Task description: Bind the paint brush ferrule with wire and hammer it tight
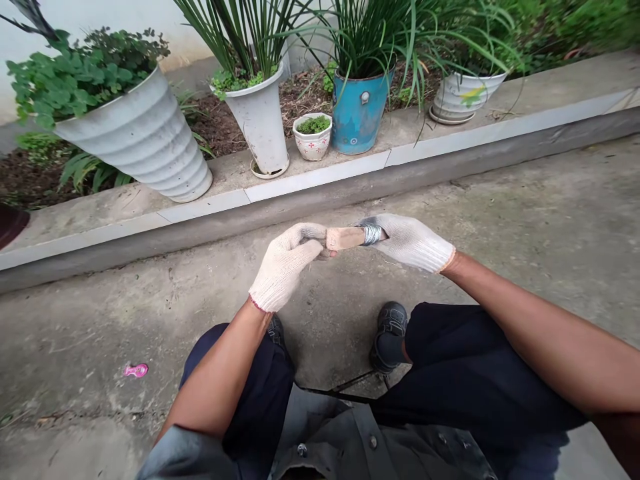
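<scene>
Both of my hands wear white knit gloves, with dark smudges on the fingers, and meet in the middle of the head view. A small wooden block (345, 238), pale brown and flat-faced, lies level between them. My left hand (290, 257) pinches its left end between thumb and fingers. Silvery wire (373, 233) is wound in several turns around the block's right end. My right hand (410, 241) is closed around that wound end, and its fingers hide part of the wire and whatever lies beyond.
Potted plants line a raised ledge (320, 185) ahead: a ribbed white pot (145, 137) tilted over, a tall white pot (260, 123), a small patterned pot (313, 143), a blue bucket (359, 117) and a low white pot (465, 99). A pink object (136, 370) lies on the concrete.
</scene>
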{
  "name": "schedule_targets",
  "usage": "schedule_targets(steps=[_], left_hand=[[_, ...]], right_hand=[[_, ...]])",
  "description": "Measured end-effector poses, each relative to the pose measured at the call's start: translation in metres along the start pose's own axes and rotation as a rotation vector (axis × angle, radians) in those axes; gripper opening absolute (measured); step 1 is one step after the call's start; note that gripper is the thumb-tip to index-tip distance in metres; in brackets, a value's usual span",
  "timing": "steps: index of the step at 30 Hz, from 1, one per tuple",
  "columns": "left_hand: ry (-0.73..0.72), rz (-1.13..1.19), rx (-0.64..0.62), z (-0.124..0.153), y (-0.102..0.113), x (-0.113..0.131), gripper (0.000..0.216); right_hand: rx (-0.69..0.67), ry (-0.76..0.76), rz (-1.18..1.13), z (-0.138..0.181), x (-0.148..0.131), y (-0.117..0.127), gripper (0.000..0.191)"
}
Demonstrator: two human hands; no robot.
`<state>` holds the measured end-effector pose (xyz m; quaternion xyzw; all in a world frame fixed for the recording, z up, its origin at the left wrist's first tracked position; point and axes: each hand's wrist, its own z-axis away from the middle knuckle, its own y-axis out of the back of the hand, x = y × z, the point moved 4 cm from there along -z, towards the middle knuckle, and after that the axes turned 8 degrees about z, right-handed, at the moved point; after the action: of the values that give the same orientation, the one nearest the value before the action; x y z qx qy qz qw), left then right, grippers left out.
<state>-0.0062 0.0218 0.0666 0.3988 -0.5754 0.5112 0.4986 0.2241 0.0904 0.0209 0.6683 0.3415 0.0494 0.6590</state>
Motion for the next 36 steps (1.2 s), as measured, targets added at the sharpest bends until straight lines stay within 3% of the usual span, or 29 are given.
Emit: schedule_targets(steps=[7, 10, 16, 19, 25, 31, 36], left_hand=[[-0.002, -0.106, 0.061, -0.004, 0.003, -0.005, 0.019], [-0.017, -0.121, 0.043, -0.009, 0.01, -0.015, 0.04], [-0.184, -0.765, 0.181, -0.012, 0.024, -0.025, 0.076], [-0.18, -0.838, 0.182, -0.015, 0.023, -0.029, 0.08], [-0.133, -0.553, 0.061, -0.027, 0.019, -0.035, 0.068], [0.075, -0.689, -0.086, -0.025, -0.006, -0.048, 0.035], [0.101, -0.785, -0.121, -0.02, -0.022, -0.057, 0.036]], right_hand=[[-0.022, -0.014, 0.022, 0.0, 0.002, -0.002, 0.031], [-0.007, 0.011, 0.002, 0.0, 0.003, -0.001, 0.031], [-0.039, 0.011, -0.052, 0.002, -0.006, 0.002, 0.033], [-0.077, -0.02, -0.063, 0.003, -0.008, 0.003, 0.034], [-0.119, -0.04, -0.077, 0.006, -0.005, 0.0, 0.036], [-0.152, -0.103, -0.074, 0.006, -0.004, -0.003, 0.032], [-0.145, -0.267, 0.097, 0.004, 0.008, -0.003, 0.027]])
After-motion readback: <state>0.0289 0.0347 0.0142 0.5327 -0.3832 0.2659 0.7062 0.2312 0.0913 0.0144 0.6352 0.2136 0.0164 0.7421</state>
